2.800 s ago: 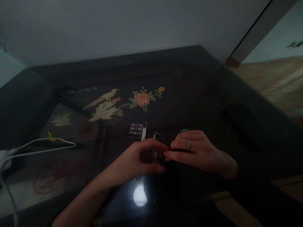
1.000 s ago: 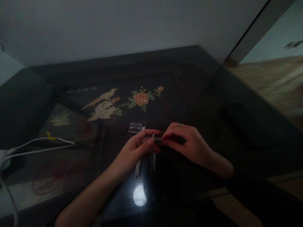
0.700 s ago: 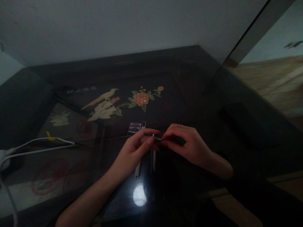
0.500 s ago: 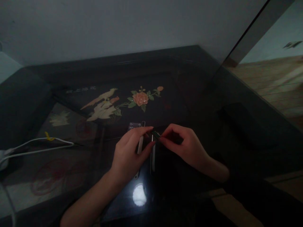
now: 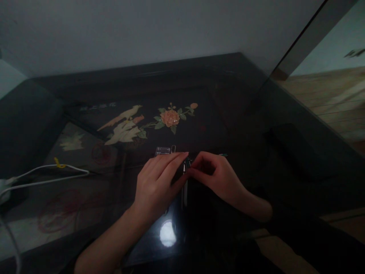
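Two bare hands are engaged on one small dark piece (image 5: pixel 188 163), located between their fingertips above the table (image 5: pixel 242 87). Left hand (image 5: pixel 156 182): forefinger and thumb appear closed on its ends. Right hand (image 5: pixel 221 177): thumb and forefinger pinched together at its lower end. Handling appears under way; the piece is not set down, and whether any fitting is finished cannot be told. Count: two slim pale strips, one nearer (image 5: pixel 185 194) and one partly covered (image 5: pixel 173 148); one clear case (image 5: pixel 163 150); one green sliver (image 5: pixel 224 155); one white cable (image 5: pixel 51 166); one yellow tie (image 5: pixel 59 163).
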Action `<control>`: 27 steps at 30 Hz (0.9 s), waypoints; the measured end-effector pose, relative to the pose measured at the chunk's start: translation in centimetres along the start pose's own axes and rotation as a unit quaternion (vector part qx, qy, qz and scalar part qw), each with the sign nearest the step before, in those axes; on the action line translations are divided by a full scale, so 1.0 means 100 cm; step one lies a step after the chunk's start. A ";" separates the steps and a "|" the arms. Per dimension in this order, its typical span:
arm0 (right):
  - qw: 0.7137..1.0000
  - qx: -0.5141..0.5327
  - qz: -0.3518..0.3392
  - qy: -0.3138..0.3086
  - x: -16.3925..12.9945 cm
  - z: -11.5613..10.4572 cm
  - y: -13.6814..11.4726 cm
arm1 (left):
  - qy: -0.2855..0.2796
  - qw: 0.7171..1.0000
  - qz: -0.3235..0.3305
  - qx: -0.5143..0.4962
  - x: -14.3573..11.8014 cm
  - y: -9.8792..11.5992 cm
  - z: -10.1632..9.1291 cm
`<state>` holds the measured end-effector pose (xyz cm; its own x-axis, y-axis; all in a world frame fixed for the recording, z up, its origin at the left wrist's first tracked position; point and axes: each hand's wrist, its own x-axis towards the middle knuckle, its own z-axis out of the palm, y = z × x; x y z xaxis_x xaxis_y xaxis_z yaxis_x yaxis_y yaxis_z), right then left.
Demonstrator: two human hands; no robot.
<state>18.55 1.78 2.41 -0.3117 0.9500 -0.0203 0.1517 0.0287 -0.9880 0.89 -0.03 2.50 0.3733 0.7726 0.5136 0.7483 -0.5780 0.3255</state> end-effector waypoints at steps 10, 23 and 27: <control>0.957 -0.279 -0.052 -0.057 0.006 -0.018 -0.001 | 0.016 0.985 -0.136 -0.103 0.008 -0.004 -0.007; 0.828 -0.551 -0.020 -0.107 0.000 0.006 -0.004 | -0.109 0.921 -0.269 -0.260 0.006 -0.001 -0.001; 0.821 -0.562 -0.023 -0.098 -0.001 0.012 -0.004 | -0.118 0.881 -0.333 -0.316 0.008 0.002 -0.001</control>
<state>17.44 1.28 2.63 -0.4691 0.8748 -0.1208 0.8713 0.4362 -0.2247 1.25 0.45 3.03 0.1259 0.9855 -0.1134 0.4184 0.0509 0.9069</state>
